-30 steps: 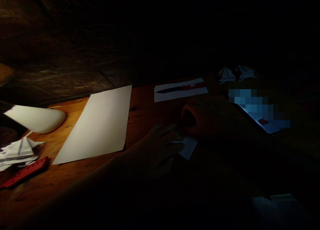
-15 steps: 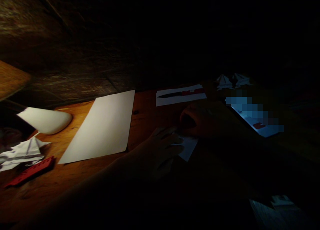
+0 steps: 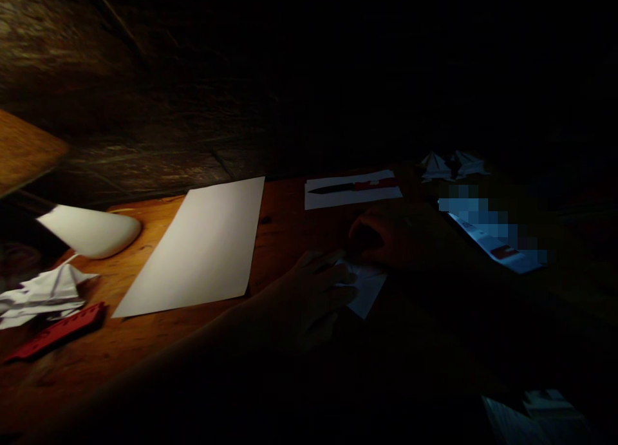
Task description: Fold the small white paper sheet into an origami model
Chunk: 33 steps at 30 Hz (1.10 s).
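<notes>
A small piece of white paper [image 3: 369, 293], seemingly folded, lies on the wooden table between my hands. My left hand [image 3: 313, 297] rests on its left side, fingers stretched out and pressing it flat. Curled over the paper's upper edge, my right hand [image 3: 381, 239] has its fingers bent round with a dark hollow inside. Deep shadow hides its fingertips where they meet the paper. Just beyond the hands a knife [image 3: 338, 188] with a dark blade and red handle lies on a white paper strip [image 3: 313, 202].
A large white sheet [image 3: 197, 252] lies left on the wooden table [image 3: 277, 239]. Further left are a white lamp base [image 3: 99, 231], folded paper [image 3: 53, 287] and a red notched object [image 3: 60, 332]. Folded paper figures [image 3: 437, 167] and a lit, partly blurred flat object [image 3: 521, 261] are right.
The view has shifted slightly, so the things on the right appear a little lower. Both hands stay at the small paper in nearly the same pose.
</notes>
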Motion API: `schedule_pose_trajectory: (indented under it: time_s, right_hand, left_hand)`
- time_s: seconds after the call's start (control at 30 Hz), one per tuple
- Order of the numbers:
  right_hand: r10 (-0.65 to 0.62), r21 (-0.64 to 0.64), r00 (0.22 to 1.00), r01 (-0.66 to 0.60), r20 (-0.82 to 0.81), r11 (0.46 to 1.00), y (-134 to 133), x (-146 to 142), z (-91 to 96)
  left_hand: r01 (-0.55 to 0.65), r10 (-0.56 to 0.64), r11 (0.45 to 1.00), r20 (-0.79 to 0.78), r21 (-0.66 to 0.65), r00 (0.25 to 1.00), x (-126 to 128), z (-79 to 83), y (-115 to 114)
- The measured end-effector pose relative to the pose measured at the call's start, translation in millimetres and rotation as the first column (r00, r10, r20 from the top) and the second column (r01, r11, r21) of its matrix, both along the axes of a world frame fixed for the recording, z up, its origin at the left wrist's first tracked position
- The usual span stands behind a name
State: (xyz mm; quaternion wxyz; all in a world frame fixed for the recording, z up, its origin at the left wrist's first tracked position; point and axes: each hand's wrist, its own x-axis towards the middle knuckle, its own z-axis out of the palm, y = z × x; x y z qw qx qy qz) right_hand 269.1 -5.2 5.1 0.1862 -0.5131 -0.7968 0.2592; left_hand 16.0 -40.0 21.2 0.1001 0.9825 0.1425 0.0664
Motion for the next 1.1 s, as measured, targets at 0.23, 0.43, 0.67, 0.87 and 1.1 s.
schedule_pose_trajectory:
  time_s: [0.23,0.43,0.67,0.87,1.1]
  right_hand:
    - [-0.102,-0.006,0.995,0.102,0.016,0.995,-5.9,-9.1,5.8]
    - [-0.113,0.016,0.993,0.112,0.024,0.994,-7.0,-11.3,7.6]
    - [-0.038,0.109,0.999,0.039,-0.008,0.993,-6.1,-6.4,2.8]
    - [-0.031,0.122,0.999,0.029,0.015,0.992,-5.5,-6.0,2.7]
    - [-0.065,0.092,0.998,0.067,-0.016,0.994,-9.2,-8.2,5.8]
  left_hand:
    - [0.003,-0.002,1.000,-0.011,0.004,1.000,0.0,1.8,-1.1]
    - [-0.012,0.011,1.000,0.027,0.016,1.000,1.7,0.1,-1.0]
    - [-0.028,0.028,1.000,0.020,0.006,0.999,0.4,0.6,-0.5]
    - [-0.001,0.003,1.000,0.056,-0.024,0.998,-2.8,-4.5,1.8]
    - [-0.009,0.009,1.000,0.051,-0.013,0.999,-2.0,-4.6,1.8]
